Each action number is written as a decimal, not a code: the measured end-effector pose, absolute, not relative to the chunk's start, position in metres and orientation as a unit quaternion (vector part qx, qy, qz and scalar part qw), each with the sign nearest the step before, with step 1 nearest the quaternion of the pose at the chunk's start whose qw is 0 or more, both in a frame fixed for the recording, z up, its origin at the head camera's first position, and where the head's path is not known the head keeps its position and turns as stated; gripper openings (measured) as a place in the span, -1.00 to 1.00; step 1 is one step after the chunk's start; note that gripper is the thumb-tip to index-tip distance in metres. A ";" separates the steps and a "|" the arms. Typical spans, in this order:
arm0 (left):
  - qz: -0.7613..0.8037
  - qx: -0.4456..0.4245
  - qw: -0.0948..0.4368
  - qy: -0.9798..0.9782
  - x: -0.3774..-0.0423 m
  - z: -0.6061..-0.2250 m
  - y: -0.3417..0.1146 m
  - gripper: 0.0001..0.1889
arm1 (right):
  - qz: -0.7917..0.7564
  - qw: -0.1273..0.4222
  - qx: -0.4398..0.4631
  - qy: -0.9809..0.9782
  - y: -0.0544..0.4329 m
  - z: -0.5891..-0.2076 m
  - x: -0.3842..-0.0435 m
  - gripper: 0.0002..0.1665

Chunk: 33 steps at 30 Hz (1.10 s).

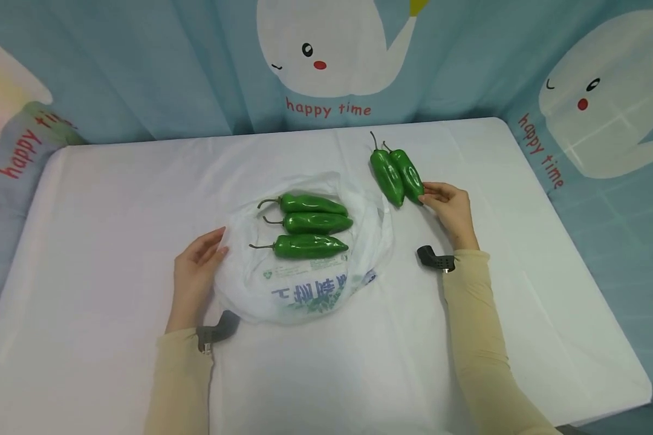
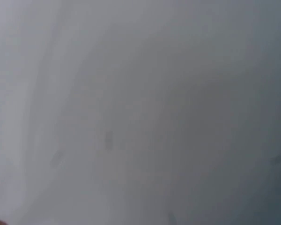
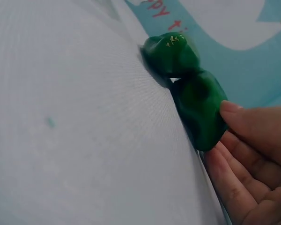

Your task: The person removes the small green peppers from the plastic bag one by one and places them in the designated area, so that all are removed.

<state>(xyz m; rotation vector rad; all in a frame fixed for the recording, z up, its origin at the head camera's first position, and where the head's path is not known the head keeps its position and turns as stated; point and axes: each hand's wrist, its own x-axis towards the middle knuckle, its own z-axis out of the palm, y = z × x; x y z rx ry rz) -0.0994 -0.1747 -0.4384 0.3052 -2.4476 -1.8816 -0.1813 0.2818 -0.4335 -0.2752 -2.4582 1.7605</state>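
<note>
A white plastic bag with blue printing lies spread in the middle of the table. Inside its opening, three green peppers lie side by side, stems pointing left. My left hand pinches the bag's left edge between thumb and fingers; bag film fills the blurred left wrist view. Two more peppers rest together to the right of the bag. With thumb above and fingertips below, my right hand pinches the tip end of the right-hand pepper. The other pepper lies against its left side.
A white cloth covers the table. Behind it and along its sides hangs a blue curtain with whale prints. A black wrist camera sits at the right sleeve, another camera at the left.
</note>
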 end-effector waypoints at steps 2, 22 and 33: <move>-0.608 0.098 0.021 -0.787 -0.099 -0.438 -0.175 -0.60 | 0.583 0.057 -0.091 -0.805 0.281 -0.434 -0.181 -0.59; -0.607 0.093 0.007 -0.789 -0.094 -0.444 -0.176 -0.60 | 0.673 0.075 -0.112 -0.727 0.295 -0.441 -0.173 -0.54; -0.599 0.094 0.005 -0.795 -0.093 -0.443 -0.177 -0.60 | 0.700 0.084 -0.100 -0.702 0.293 -0.442 -0.176 -0.55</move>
